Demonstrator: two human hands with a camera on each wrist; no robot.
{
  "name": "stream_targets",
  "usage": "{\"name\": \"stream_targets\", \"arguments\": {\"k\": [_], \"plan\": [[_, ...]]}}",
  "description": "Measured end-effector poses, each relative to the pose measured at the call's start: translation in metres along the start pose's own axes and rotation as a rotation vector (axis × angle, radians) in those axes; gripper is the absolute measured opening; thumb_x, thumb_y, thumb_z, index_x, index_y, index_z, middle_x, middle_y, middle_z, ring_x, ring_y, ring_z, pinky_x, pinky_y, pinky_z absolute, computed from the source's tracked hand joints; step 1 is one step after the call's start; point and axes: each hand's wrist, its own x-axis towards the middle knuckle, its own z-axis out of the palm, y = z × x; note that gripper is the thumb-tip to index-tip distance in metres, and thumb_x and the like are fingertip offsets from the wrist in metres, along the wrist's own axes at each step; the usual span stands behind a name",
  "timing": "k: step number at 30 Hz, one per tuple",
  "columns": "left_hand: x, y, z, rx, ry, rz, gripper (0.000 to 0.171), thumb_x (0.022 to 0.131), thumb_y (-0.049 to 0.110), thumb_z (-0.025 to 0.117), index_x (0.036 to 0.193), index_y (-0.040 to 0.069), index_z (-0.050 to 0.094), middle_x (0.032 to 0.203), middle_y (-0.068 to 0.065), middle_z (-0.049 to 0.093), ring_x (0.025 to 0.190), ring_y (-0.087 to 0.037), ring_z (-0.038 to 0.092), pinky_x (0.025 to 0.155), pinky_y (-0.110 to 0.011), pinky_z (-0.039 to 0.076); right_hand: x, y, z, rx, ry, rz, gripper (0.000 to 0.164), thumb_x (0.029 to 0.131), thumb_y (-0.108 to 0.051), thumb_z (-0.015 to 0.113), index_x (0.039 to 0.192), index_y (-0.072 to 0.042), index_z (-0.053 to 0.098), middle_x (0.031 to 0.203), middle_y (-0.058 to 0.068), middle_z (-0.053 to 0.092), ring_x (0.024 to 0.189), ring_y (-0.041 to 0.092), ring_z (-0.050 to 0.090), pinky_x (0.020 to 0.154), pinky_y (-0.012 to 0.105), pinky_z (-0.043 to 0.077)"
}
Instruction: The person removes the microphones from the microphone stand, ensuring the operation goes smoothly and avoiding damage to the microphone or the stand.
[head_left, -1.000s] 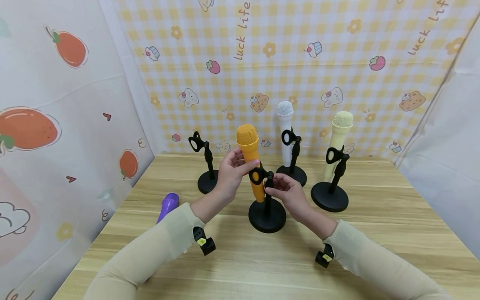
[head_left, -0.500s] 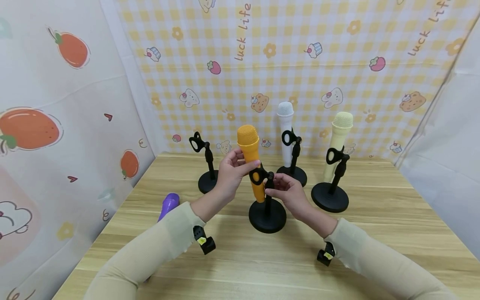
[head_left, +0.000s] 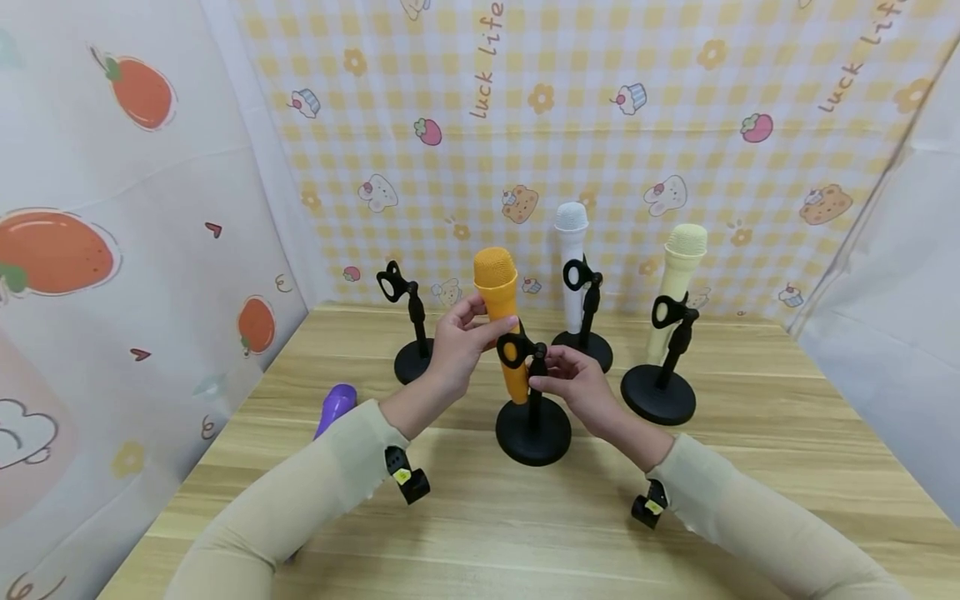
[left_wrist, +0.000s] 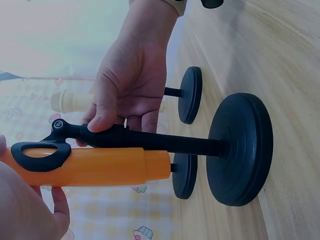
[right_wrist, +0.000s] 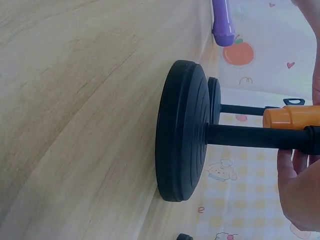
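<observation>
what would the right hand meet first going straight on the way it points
The black stem of the front microphone stand, in its grip; beyond that, probably the orange microphone, though depth is hard to judge.

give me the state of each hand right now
Left hand: holding the orange microphone.
Right hand: holding the front black stand by its post.

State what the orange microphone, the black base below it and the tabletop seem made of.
Orange microphone: probably satin plastic, given its smooth, evenly coloured body.
Black base: perhaps matte plastic or coated metal; faint rings suggest moulding.
Tabletop: wood or wood-look laminate, softly shiny, with streaky grain.
</observation>
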Motion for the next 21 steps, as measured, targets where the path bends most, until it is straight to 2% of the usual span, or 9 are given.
{"name": "stream_targets", "arguments": {"k": [6,14,21], "plan": [[0.0005,0.0007,-0.0012,-0.009,-0.003,-0.003,0.036,0.084,0.012,0.077,0.117,0.007,0.063,0.106,-0.006,0.06,0.091,-0.02,0.065,0.086,-0.037,0.052,0.0017,0.0015,-0.0004,-0.007,-0.019,0.005,0.037,0.084,-0.002,0.074,0.117,0.006,0.058,0.103,0.008,0.066,0.095,0.025,0.063,0.089,0.036,0.051],[0.0013,0.0016,-0.0038,-0.019,-0.001,-0.008,0.039,0.084,0.01,0.077,0.12,0.008,0.063,0.112,-0.006,0.062,0.085,-0.017,0.063,0.083,-0.035,0.052,0.0029,0.0027,0.0003,-0.011,-0.032,-0.015,0.043,0.085,-0.001,0.073,0.12,0.013,0.054,0.1,0.008,0.066,0.094,0.025,0.064,0.089,0.036,0.051],[0.0029,0.0033,-0.0036,-0.025,-0.013,-0.003,0.034,0.085,0.01,0.075,0.117,0.008,0.064,0.11,-0.006,0.062,0.088,-0.017,0.063,0.081,-0.034,0.051,0.0015,0.0027,0.0004,-0.017,-0.016,-0.004,0.033,0.085,-0.003,0.074,0.115,0.002,0.061,0.1,0.009,0.065,0.094,0.025,0.064,0.089,0.036,0.051]]}}
